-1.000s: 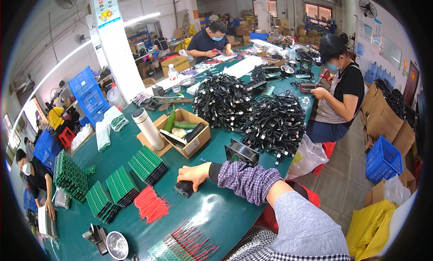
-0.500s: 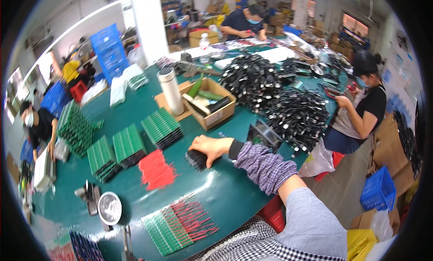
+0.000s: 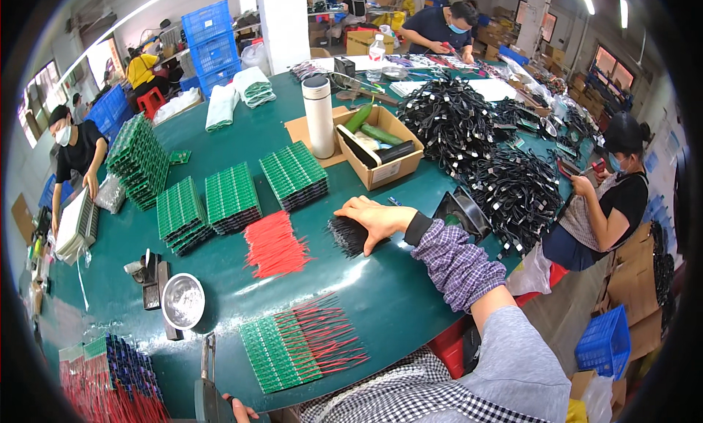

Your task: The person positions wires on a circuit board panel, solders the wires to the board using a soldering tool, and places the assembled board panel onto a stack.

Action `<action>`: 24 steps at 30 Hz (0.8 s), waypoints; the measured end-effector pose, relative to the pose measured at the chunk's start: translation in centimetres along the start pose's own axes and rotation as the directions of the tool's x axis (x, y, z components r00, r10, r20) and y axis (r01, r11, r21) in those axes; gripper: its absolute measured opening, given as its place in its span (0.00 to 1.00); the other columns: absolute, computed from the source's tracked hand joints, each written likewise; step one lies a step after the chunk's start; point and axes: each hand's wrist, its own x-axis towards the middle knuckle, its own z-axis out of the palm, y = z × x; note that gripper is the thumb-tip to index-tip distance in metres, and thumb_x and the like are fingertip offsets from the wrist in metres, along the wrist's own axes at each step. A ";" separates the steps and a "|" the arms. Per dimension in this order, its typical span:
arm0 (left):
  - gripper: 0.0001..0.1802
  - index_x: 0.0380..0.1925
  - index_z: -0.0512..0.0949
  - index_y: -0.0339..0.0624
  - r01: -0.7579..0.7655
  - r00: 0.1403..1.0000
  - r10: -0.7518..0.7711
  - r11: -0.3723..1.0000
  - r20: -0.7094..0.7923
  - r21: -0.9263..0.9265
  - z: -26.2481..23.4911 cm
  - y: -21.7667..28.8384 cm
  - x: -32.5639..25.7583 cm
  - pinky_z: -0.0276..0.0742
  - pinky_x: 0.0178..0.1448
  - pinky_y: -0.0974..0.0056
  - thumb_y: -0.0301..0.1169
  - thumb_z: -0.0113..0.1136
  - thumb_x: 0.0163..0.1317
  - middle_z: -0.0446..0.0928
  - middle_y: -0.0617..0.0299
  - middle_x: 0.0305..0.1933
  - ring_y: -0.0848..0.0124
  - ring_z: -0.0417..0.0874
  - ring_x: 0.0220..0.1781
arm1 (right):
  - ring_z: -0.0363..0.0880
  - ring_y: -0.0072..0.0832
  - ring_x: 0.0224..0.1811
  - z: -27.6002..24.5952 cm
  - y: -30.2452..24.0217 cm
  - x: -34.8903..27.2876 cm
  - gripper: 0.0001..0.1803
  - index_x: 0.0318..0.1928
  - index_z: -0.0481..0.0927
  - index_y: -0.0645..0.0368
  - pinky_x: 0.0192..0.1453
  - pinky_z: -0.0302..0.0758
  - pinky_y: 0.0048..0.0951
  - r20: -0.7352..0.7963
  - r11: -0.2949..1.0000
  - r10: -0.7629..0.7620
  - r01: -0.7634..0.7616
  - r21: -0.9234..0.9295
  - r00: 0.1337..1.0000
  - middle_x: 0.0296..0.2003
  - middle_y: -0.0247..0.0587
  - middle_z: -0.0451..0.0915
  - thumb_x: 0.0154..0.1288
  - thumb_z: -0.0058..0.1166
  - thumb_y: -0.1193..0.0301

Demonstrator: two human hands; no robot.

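Note:
My right hand [image 3: 372, 222] curls over a small pile of black wires [image 3: 344, 236], its thumb on the near side and its fingers over the far side. Left of it lies a bundle of red wires [image 3: 275, 244]. Only curled fingers of my left hand [image 3: 242, 410] show at the lower edge, beside a dark-handled tool with slim metal prongs [image 3: 207, 383]; whether they grip it is hidden. Between my arms lies a panel of green circuit boards [image 3: 274, 353] with red wires [image 3: 326, 335] extending from its right side.
Stacks of green boards [image 3: 233, 196] stand beyond the red wires. A metal bowl [image 3: 183, 301] sits near a small black stand [image 3: 152, 284]. Farther off are a white flask [image 3: 318, 119], a cardboard box [image 3: 377, 176] and heaped black cables [image 3: 512, 192]. Co-workers sit around the table.
The view has shifted, so the table's things sit higher or farther right. My right hand stays on the black wires. More of my left fingers shows at the lower edge.

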 end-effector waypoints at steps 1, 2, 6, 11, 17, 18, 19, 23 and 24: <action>0.17 0.48 0.80 0.29 0.001 1.000 -0.001 1.000 0.000 -0.004 0.2 0.2 0.0 0.70 0.28 0.69 0.15 0.66 0.58 0.81 0.57 0.41 0.74 0.73 0.25 | 0.63 0.47 0.66 -0.1 -0.1 0.0 0.63 0.73 0.62 0.62 0.74 0.62 0.39 0.003 1.000 0.004 -0.004 0.000 1.000 0.62 0.50 0.66 0.33 0.83 0.64; 0.17 0.49 0.80 0.29 0.003 1.000 -0.003 1.000 0.000 -0.009 0.3 0.3 0.0 0.70 0.28 0.69 0.15 0.66 0.58 0.81 0.57 0.41 0.74 0.73 0.24 | 0.63 0.47 0.66 -0.2 -0.2 0.0 0.63 0.73 0.62 0.62 0.74 0.62 0.39 0.006 1.000 0.002 -0.002 0.001 1.000 0.62 0.50 0.66 0.33 0.83 0.64; 0.16 0.48 0.80 0.29 0.005 1.000 -0.005 1.000 -0.004 -0.009 0.6 0.3 0.2 0.70 0.27 0.68 0.15 0.66 0.58 0.81 0.57 0.40 0.74 0.73 0.24 | 0.61 0.48 0.68 -0.5 -0.8 -0.1 0.66 0.75 0.59 0.60 0.75 0.61 0.40 0.028 1.000 0.030 -0.030 -0.003 0.999 0.65 0.51 0.64 0.32 0.84 0.63; 0.16 0.46 0.80 0.29 0.004 1.000 -0.004 1.000 -0.007 -0.018 0.7 0.3 0.5 0.70 0.27 0.68 0.14 0.67 0.57 0.81 0.56 0.38 0.73 0.73 0.23 | 0.60 0.49 0.70 -0.2 -0.7 0.0 0.68 0.76 0.58 0.59 0.76 0.60 0.41 0.044 0.999 0.039 -0.038 -0.013 0.998 0.66 0.52 0.63 0.32 0.84 0.62; 0.14 0.44 0.80 0.27 0.029 0.999 -0.029 0.999 -0.018 -0.027 0.3 -0.8 1.0 0.70 0.27 0.68 0.13 0.68 0.57 0.81 0.57 0.35 0.73 0.73 0.23 | 0.58 0.50 0.72 0.0 -0.8 -0.4 0.69 0.77 0.57 0.57 0.77 0.58 0.43 0.016 0.999 0.015 -0.015 -0.029 1.000 0.68 0.52 0.62 0.31 0.84 0.59; 0.14 0.44 0.80 0.27 0.030 0.999 -0.031 0.999 -0.018 -0.027 0.1 -1.1 1.0 0.70 0.27 0.68 0.13 0.68 0.57 0.81 0.57 0.35 0.73 0.73 0.23 | 0.58 0.50 0.71 0.1 -0.8 -0.3 0.70 0.77 0.56 0.57 0.77 0.58 0.43 0.002 0.999 0.008 -0.008 -0.031 1.000 0.69 0.53 0.62 0.31 0.84 0.59; 0.15 0.45 0.79 0.28 0.028 0.999 -0.029 0.999 -0.019 -0.024 0.0 -1.2 1.1 0.70 0.27 0.68 0.14 0.67 0.57 0.81 0.57 0.36 0.73 0.73 0.23 | 0.58 0.51 0.71 0.1 -0.8 -0.3 0.70 0.77 0.56 0.57 0.77 0.57 0.44 -0.013 0.999 0.001 -0.002 -0.033 1.000 0.69 0.53 0.61 0.31 0.84 0.59; 0.17 0.48 0.79 0.28 0.036 0.999 -0.037 0.999 -0.022 -0.022 0.8 0.0 0.9 0.70 0.28 0.68 0.14 0.67 0.57 0.81 0.57 0.40 0.73 0.74 0.24 | 0.59 0.51 0.71 0.1 -1.4 -0.3 0.71 0.77 0.56 0.56 0.77 0.57 0.44 -0.004 0.998 0.003 -0.003 -0.063 1.000 0.69 0.53 0.61 0.30 0.84 0.59; 0.17 0.48 0.79 0.28 0.038 0.999 -0.038 0.999 -0.022 -0.021 0.9 0.2 0.9 0.70 0.28 0.68 0.14 0.67 0.57 0.81 0.57 0.40 0.73 0.74 0.24 | 0.60 0.51 0.70 0.0 -1.4 -0.3 0.71 0.77 0.56 0.57 0.77 0.58 0.44 -0.005 0.999 0.007 -0.007 -0.053 1.000 0.68 0.53 0.62 0.30 0.84 0.59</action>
